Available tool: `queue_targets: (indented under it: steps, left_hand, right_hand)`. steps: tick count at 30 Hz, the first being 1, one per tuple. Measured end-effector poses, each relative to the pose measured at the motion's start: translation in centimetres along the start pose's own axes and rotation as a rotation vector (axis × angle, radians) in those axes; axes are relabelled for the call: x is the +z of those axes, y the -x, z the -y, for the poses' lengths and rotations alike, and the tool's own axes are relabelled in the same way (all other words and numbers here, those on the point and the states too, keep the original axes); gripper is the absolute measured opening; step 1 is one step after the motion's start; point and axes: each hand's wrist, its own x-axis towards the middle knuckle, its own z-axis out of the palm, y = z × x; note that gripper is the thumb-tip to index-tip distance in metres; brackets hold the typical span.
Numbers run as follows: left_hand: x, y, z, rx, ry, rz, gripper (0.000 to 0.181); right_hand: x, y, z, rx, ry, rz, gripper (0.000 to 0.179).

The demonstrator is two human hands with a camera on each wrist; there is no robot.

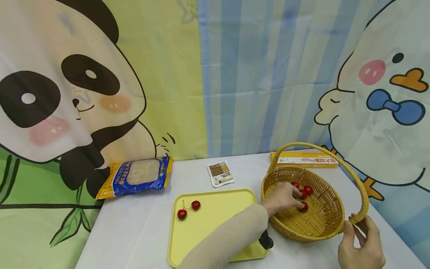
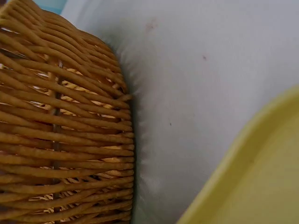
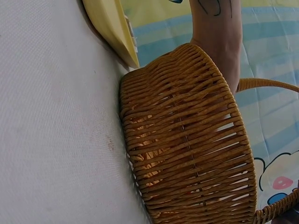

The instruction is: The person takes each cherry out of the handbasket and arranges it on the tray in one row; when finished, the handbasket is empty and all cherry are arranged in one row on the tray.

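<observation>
In the head view my left hand [image 1: 283,196] reaches over the near-left rim into a wicker basket [image 1: 317,226]. Its thumb and index finger stand apart, fingertips right at the red cherries [image 1: 304,207]; several lie in the basket. My right hand [image 1: 362,244] grips the basket at the right, where the arched handle [image 1: 359,183] meets the rim. The basket leans toward that hand. On a yellow tray [image 1: 215,231] lie two stemmed cherries [image 1: 182,214]. The left wrist view shows the basket's woven side [image 2: 70,140]; in the right wrist view a forearm [image 3: 217,46] passes over the rim.
A blue and orange pasta bag [image 1: 141,177] lies at the back left of the white table. A small flat packet [image 1: 220,174] rests behind the tray. Behind the basket is a yellow pasta box [image 1: 305,160]. A printed curtain [image 1: 255,74] hangs along the back.
</observation>
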Motion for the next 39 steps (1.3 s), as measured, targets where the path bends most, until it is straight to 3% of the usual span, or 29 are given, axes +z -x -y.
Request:
queue_targets:
  steps: [8,21,28,34,39]
  left_hand:
    - [1.6,-1.1,0.2,0.078,-0.187,-0.009,0.028]
    - [1.7,-1.2,0.3,0.094,-0.246,0.011,0.024]
    - [1.5,-0.8,0.5,0.142,-0.316,0.024,0.022]
    - [0.8,-0.4,0.3,0.157,-0.268,0.012,0.022]
    - [-0.8,0.2,0.3,0.184,-0.183,0.0,0.024]
  right_hand:
    - [-0.2,0.0,0.1,-0.006,0.008,0.013,0.05]
    - [0.0,-0.2,-0.2,-0.04,-0.009,-0.005,0.049]
    - [0.1,-0.1,-0.2,-0.038,-0.002,0.009,0.049]
    - [0.3,0.1,-0.2,-0.023,-0.005,0.011,0.051]
    - [-0.1,0.0,-0.3,-0.013,-0.005,0.015,0.05]
